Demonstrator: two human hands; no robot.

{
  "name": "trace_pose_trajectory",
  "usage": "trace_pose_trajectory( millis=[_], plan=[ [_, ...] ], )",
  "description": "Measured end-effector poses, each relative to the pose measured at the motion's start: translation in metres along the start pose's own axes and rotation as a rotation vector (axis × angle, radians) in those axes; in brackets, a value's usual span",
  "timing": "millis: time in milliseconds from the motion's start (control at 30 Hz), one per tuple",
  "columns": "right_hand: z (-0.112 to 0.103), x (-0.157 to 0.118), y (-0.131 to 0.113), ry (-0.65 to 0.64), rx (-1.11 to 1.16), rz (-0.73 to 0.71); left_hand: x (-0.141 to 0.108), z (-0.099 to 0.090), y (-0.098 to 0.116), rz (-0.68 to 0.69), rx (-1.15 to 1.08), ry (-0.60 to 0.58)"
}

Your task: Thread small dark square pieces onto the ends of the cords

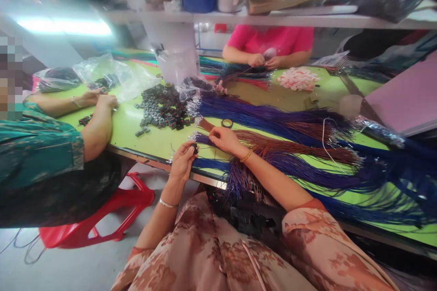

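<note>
Near the table's front edge, my left hand [183, 160] pinches a small black plastic connector housing [194, 148] between thumb and fingers. A thin dark wire [206, 148] runs from the housing toward the right. Just beyond, my right hand [225, 140] is closed with its fingertips pinched at the end of a bundle of brown wires [262, 138]; the exact wire between them is partly hidden. Blue wires [213, 164] pass beneath both hands. Several more black housings [252, 213] lie in my lap, under wires drooping over the edge.
A heap of black housings [164, 107] lies left of the wires, beside a tape roll [227, 123]. Long blue wire bundles [246, 109] stretch to the right. A co-worker in green sits left, another in pink works opposite, near pale pink pieces [297, 79]. A shelf [307, 19] hangs above.
</note>
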State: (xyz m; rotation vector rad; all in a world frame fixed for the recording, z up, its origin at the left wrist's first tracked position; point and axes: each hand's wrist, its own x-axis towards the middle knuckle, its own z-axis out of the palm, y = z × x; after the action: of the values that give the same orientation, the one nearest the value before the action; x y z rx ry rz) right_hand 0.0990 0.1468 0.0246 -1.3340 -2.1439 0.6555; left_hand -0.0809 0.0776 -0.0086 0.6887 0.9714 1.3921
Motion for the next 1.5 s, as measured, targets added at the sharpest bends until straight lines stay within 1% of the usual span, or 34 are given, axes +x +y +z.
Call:
trace_pose_trajectory(
  millis=[100, 233, 333, 500, 567, 633, 700, 800, 967, 1133, 1233, 1333, 1400, 1500],
  plan=[
    [-0.001, 0.007, 0.015, -0.069, -0.194, 0.032, 0.007, 0.000, -0.004, -0.011, -0.012, -0.017],
    [0.007, 0.006, 0.021, -0.110, -0.267, 0.058, 0.012, -0.001, -0.011, -0.041, -0.026, -0.008],
    [0.008, 0.008, 0.025, -0.094, -0.214, 0.072, 0.012, -0.001, -0.014, -0.044, -0.022, -0.009],
    [0.001, 0.021, 0.032, 0.002, -0.034, 0.116, 0.011, -0.003, -0.016, -0.040, -0.022, -0.011],
    [-0.002, 0.029, 0.032, -0.017, 0.036, 0.132, 0.011, -0.004, -0.017, -0.036, -0.025, -0.011],
    [-0.004, 0.037, 0.028, -0.052, 0.036, 0.136, 0.011, -0.004, -0.018, -0.033, -0.026, -0.010],
    [-0.003, 0.045, 0.022, -0.091, -0.034, 0.116, 0.011, -0.004, -0.018, -0.032, -0.026, -0.010],
    [0.006, 0.054, 0.013, -0.171, -0.192, 0.095, 0.011, -0.004, -0.018, -0.027, -0.028, -0.017],
    [0.023, 0.061, 0.005, -0.249, -0.448, 0.136, 0.010, -0.004, -0.019, -0.009, -0.021, -0.024],
    [0.029, 0.061, 0.003, -0.313, -0.541, 0.083, 0.009, -0.003, -0.020, -0.008, -0.027, -0.022],
    [0.027, 0.056, 0.004, -0.276, -0.527, 0.079, 0.009, -0.003, -0.020, 0.000, -0.030, -0.020],
    [0.024, 0.052, 0.003, -0.181, -0.452, 0.074, 0.009, -0.003, -0.021, 0.005, -0.024, -0.032],
    [0.021, 0.050, 0.000, -0.105, -0.365, 0.051, 0.009, -0.003, -0.021, 0.007, -0.016, -0.031],
    [0.020, 0.050, -0.005, -0.015, -0.175, -0.032, 0.009, -0.003, -0.022, 0.009, -0.010, -0.025]
  ],
)
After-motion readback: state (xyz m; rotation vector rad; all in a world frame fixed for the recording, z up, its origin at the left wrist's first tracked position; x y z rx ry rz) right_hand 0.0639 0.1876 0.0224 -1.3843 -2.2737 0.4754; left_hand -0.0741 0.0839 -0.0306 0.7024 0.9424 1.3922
